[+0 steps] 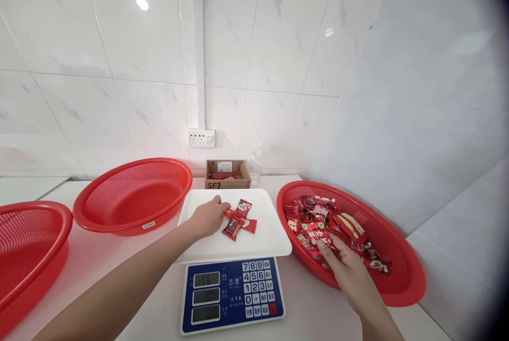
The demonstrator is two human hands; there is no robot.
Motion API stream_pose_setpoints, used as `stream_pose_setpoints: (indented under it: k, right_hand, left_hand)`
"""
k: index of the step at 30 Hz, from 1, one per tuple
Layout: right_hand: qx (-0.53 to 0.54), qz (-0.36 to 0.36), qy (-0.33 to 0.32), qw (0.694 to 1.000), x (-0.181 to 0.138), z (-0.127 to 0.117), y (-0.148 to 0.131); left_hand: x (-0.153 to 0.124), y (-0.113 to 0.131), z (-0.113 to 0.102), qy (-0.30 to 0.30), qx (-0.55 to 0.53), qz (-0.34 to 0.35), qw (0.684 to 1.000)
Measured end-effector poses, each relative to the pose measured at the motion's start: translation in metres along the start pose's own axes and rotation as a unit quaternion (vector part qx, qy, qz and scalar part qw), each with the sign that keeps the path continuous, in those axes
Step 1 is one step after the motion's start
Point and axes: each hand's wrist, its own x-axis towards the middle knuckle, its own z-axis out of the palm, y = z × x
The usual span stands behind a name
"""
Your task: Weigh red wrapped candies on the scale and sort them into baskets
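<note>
My left hand [208,218] is over the white weighing pan [199,248], its fingers closed on a small orange-red snack packet [228,212]. Touching that packet on the pan lie a few more red snack packets [233,228], one with a round white label. My right hand [345,259] is at the near rim of the right red basket [405,272]. Its thumb and fingers pinch a pink-red snack packet [314,232] with pale lettering. Under and behind it, a heap of mixed red and dark wrapped snacks [318,208] fills part of this basket.
The scale's blue keypad panel [234,293] faces me below the pan. Two red perforated baskets [131,219] [35,211] stand on the left. Behind the pan are a cardboard box [227,184] with red packets and a clear plastic item [255,163]. Tiled walls close off the back and right.
</note>
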Motion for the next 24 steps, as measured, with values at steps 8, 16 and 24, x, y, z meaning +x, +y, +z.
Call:
stream_pose_setpoints:
  k: [8, 16, 24]
  right_hand:
    - [-0.006, 0.012, 0.001, 1.0, 0.001, 0.001, -0.002]
    - [-0.014, -0.014, 0.025, 0.999, 0.0, 0.001, -0.001]
    - [-0.045, -0.029, 0.053, 0.997, -0.001, 0.007, -0.004]
  left_hand:
    - [-0.009, 0.0, -0.003, -0.004, -0.016, -0.013, 1.0]
    - [-0.02, -0.003, 0.001, 0.043, -0.098, -0.025, 0.994]
    - [-0.078, 0.001, -0.009, 0.171, -0.299, -0.085, 0.935]
